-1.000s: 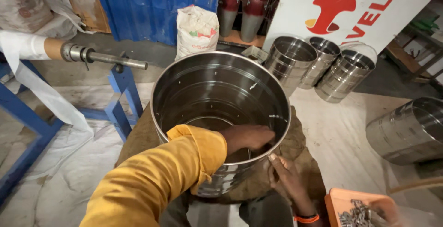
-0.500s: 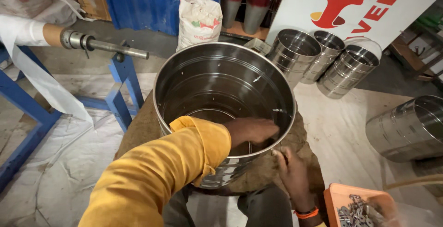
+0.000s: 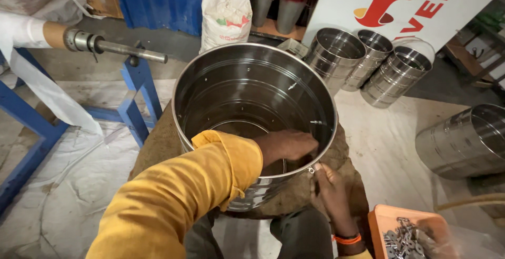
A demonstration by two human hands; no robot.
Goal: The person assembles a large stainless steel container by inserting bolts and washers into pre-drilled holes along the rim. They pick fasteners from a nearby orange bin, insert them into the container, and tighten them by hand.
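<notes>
Left hand (image 3: pixel 286 144) inside steel drum (image 3: pixel 247 88), grip unclear; right hand (image 3: pixel 331 196) outside, fingertips pressed against wall.

Left hand (image 3: pixel 286 146) inside drum (image 3: pixel 231 90), right hand (image 3: pixel 331 190) outside.

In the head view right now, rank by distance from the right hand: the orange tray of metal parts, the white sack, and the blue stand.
From the right hand, outside the big steel drum's near rim:
1. Orange tray of metal parts, just to its right at the bottom edge.
2. Blue stand, across the drum to the left.
3. White sack, far side by the back wall.
</notes>
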